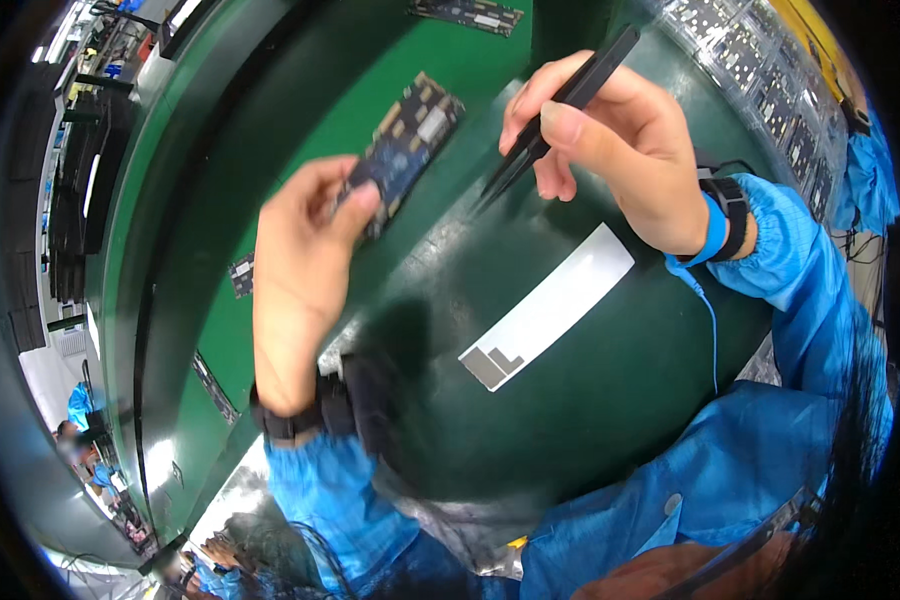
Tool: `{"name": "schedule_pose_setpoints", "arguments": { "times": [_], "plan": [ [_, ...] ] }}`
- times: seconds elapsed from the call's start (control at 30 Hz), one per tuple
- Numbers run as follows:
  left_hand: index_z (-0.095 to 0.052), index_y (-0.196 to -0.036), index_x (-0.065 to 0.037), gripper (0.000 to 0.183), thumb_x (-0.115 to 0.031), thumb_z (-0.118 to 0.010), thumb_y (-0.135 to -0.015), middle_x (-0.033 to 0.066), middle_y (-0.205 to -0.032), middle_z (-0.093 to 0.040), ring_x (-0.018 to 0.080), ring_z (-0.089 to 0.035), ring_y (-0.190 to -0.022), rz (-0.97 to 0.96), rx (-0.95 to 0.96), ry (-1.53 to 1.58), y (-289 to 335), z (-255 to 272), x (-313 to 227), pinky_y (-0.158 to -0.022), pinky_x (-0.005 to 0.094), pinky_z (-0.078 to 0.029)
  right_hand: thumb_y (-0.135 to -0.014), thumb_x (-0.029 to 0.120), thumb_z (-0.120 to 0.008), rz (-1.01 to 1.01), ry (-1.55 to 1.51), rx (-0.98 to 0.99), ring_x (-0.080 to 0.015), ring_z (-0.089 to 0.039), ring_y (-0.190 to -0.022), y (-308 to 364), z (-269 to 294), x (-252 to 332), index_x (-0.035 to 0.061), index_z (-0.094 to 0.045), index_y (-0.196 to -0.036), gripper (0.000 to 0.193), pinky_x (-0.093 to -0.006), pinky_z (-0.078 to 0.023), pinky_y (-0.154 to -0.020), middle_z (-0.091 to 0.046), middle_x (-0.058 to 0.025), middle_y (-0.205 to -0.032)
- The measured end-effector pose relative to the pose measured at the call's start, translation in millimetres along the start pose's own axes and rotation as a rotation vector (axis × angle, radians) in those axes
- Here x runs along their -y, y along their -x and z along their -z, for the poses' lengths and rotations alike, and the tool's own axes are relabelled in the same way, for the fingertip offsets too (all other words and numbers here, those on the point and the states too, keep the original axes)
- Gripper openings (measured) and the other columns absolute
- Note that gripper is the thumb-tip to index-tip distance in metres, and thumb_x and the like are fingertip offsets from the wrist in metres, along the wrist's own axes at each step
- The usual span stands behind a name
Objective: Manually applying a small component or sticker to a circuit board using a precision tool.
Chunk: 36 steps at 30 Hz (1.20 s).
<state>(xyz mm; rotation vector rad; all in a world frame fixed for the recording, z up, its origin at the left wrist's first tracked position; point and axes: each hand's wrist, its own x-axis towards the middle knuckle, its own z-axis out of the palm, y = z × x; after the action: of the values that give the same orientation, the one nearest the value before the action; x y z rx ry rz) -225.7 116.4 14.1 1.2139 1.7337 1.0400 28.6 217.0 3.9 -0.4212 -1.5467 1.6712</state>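
Note:
My left hand grips a dark circuit board by its near end, thumb on top and the other fingers mostly hidden beneath. The board is raised and slanted, its far end pointing up and to the right. Black tweezers are pinched in my right hand. Their tips point down and left, apart from the board. Below them, a white backing strip lies on the dark green work surface. Dark grey sticker pieces sit at the strip's near left end.
More circuit boards lie on the green belt, one at the top and another at the left. Clear trays of parts stand at the upper right. A blue cord hangs from my right wrist. Other people are at far lower left.

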Motion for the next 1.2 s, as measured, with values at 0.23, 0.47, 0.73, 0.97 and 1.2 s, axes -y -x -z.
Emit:
{"name": "schedule_pose_setpoints", "arguments": {
  "times": [0.23, 0.47, 0.73, 0.97, 1.2],
  "plan": [
    [-0.065, -0.128, 0.003, 0.040, -0.004, -0.077, -0.090, 0.0163, -0.115, -0.066, 0.0281, -0.066, -0.102, -0.052, -0.073, -0.360, 77, -43, 21, -0.088, 0.0358, -0.053, -0.099, 0.012, -0.074, -0.080, 0.203, 0.500, -0.0120, -0.071, -0.082, 25, -18, -13, -0.0011, -0.070, -0.106, 0.016, -0.0264, -0.058, -0.070, -0.075, -0.0071, -0.093],
    [-0.052, -0.142, 0.003, 0.069, -0.018, -0.083, -0.084, 0.0227, -0.137, -0.053, 0.0385, -0.057, -0.119, -0.039, 0.128, -0.689, 179, -89, -9, -0.097, 0.0495, -0.050, -0.095, 0.012, -0.077, -0.136, 0.312, 0.564, -0.0203, -0.071, -0.072, 33, -27, -40, 0.0007, -0.070, -0.103, 0.016, -0.0328, -0.056, -0.065, -0.073, -0.0114, -0.081],
    [-0.054, -0.143, 0.007, 0.078, -0.031, -0.084, -0.081, 0.0226, -0.149, -0.050, 0.0420, -0.056, -0.125, -0.110, 0.076, -0.762, 187, -122, 8, -0.104, 0.0483, -0.050, -0.094, 0.013, -0.077, -0.236, 0.352, 0.603, -0.0198, -0.070, -0.070, 31, -30, -42, -0.0009, -0.069, -0.101, 0.017, -0.0324, -0.054, -0.063, -0.072, -0.0114, -0.080],
    [-0.057, -0.142, 0.004, 0.075, -0.040, -0.079, -0.085, 0.0192, -0.144, -0.055, 0.0378, -0.059, -0.120, -0.162, 0.044, -0.861, 183, -118, 15, -0.103, 0.0483, -0.049, -0.100, 0.009, -0.071, -0.329, 0.148, 0.435, -0.0105, -0.068, -0.080, 24, -32, -45, -0.0017, -0.068, -0.109, 0.014, -0.0253, -0.057, -0.072, -0.073, -0.0051, -0.092],
    [-0.056, -0.143, 0.002, 0.074, -0.040, -0.079, -0.087, 0.0180, -0.147, -0.054, 0.0359, -0.059, -0.120, -0.205, 0.021, -0.880, 151, -111, -11, -0.103, 0.0465, -0.047, -0.103, 0.016, -0.069, -0.284, 0.171, 0.299, -0.0090, -0.069, -0.082, -23, -11, -47, -0.0002, -0.068, -0.109, 0.017, -0.0232, -0.056, -0.069, -0.072, -0.0053, -0.094]
  ]
}}
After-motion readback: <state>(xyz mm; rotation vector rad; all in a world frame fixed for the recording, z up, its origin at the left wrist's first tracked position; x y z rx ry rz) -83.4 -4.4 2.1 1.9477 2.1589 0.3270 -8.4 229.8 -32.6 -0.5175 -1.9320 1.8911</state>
